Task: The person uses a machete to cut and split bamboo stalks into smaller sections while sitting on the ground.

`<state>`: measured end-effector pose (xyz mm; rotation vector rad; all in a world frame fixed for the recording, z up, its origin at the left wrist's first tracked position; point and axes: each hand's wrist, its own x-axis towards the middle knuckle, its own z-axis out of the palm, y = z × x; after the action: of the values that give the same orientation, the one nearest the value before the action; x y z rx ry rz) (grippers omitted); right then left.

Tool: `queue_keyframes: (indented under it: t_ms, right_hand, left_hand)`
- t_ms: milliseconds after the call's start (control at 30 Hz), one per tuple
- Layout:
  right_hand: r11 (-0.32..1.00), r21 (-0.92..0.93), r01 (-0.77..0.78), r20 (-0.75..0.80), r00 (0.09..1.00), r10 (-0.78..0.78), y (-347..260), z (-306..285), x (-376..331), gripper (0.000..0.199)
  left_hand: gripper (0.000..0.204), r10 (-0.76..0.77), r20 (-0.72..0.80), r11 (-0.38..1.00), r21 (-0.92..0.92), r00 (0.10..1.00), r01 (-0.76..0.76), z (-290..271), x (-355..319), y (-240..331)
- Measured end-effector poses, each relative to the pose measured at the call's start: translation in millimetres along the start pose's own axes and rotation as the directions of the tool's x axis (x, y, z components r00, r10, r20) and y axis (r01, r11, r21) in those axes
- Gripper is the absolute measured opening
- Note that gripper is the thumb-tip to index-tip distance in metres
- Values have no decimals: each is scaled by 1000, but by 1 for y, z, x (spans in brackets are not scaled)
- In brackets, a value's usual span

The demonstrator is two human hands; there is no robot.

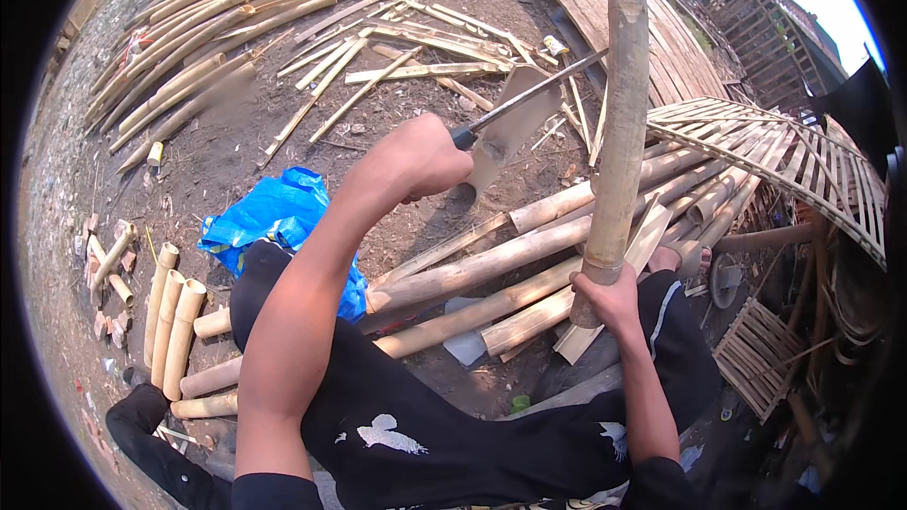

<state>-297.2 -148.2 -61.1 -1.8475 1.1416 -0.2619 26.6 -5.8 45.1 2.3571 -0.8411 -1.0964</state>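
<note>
My left hand (420, 159) is closed in a fist around the dark handle of a long knife (534, 94). Its narrow blade slants up to the right, and the tip is at the edge of an upright bamboo pole (619, 123); whether they touch I cannot tell. Closed around the pole's lower end, my right hand (609, 295) holds it nearly vertical. A broad, curved tan piece (515, 123) shows behind the blade; its kind is unclear. Below the hands, several bamboo poles (472, 269) lie across the ground by my legs.
Long bamboo poles (236, 0) are piled at the far left, with split strips (416, 69) scattered beside them. A blue plastic sheet (274, 212) lies by my left leg. Short bamboo lengths (179, 326) stand at the left. A slatted bamboo frame (784, 156) is at the right.
</note>
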Motion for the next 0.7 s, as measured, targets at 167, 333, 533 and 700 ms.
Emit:
queue_keyframes:
  t_ms: [167,333,533,700]
  right_hand:
    - [999,-3,-42,-4,999,42,2,9,-2,32]
    - [998,-59,-36,-85,996,30,-8,5,-9,31]
    - [981,-195,1,-86,996,-18,-31,-15,-28,35]
    - [993,-47,-108,-11,994,108,-25,-20,-64,31]
  left_hand:
    - [32,26,-63,999,38,998,-24,3,1,-8]
    - [26,122,-229,990,100,966,-101,13,6,-18]
    - [33,514,-603,848,464,610,-256,30,36,-33]
    - [29,476,-593,860,467,649,-204,17,66,-46]
